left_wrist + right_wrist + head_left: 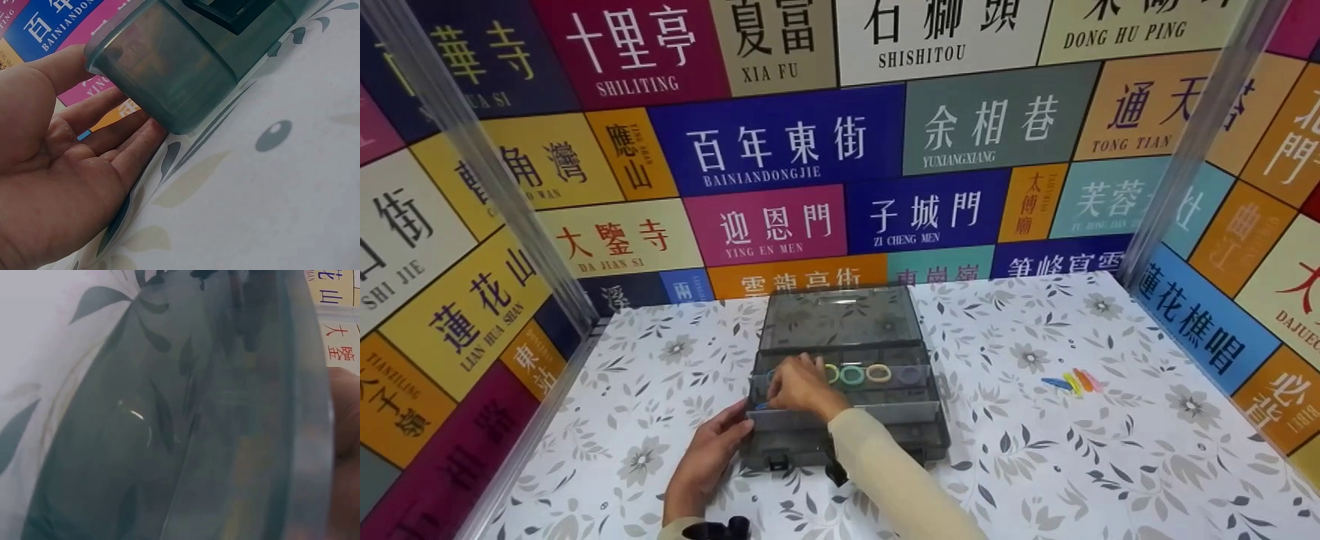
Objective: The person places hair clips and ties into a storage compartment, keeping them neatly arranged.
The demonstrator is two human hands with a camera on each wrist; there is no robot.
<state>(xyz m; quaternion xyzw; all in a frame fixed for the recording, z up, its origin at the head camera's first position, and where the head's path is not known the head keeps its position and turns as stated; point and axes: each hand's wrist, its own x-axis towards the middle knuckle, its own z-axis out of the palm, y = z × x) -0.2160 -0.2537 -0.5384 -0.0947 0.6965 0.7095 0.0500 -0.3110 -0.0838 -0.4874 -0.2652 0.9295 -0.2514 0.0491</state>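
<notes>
Floral tabletop [1110, 450] open beside hands-flanked box [847, 322].

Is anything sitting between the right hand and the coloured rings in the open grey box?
Nothing visible does. The right hand is already inside the open box, at the left end of the row of rings; what its fingertips touch is hidden. The lid is tipped back. The left hand rests flat against the box's left front corner.

the box [847, 375] with its raised lid fills the middle of the bench [1110, 465]. bare bench lies lower right and left of it; small clips [1072, 382] sit right of centre. sign walls [780, 150] close off left, back and right.
</notes>
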